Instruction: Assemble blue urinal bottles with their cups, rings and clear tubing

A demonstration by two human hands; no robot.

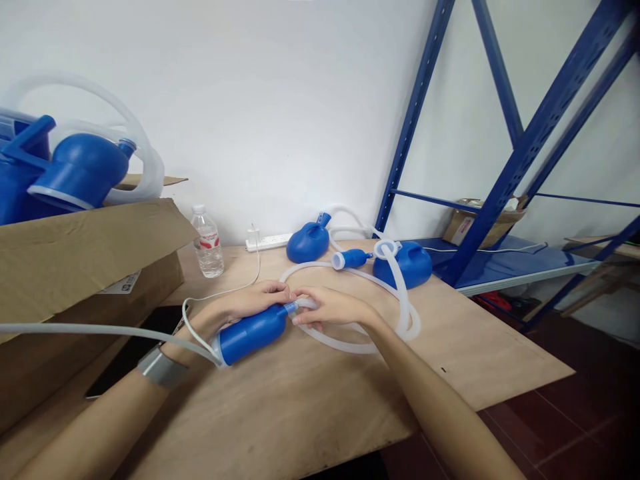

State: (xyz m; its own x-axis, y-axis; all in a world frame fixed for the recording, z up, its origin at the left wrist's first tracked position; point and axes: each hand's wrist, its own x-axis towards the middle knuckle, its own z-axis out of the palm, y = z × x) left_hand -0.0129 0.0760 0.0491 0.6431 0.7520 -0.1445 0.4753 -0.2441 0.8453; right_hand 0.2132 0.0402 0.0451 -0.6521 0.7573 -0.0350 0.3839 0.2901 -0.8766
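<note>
A blue plastic urinal funnel (254, 335) lies slantwise on the wooden table, its wide pale rim toward the lower left. My left hand (257, 298) is closed along its upper side, with the fingertips at the narrow neck. My right hand (330, 307) pinches the end of a translucent hose (345, 346) at that neck. Fingers partly cover the joint, so how far the hose sits on it is hidden. From there the hose loops over the table to a blue urinal bottle (413, 265) at the right.
Behind stand another blue bottle (306, 243), a smaller blue funnel (354, 258), a power strip (273, 242) and a water bottle (207, 243). A cardboard box (100, 250) with more blue urinals fills the left. Blue metal shelving (480, 220) borders the right. A white cable crosses near my left wrist.
</note>
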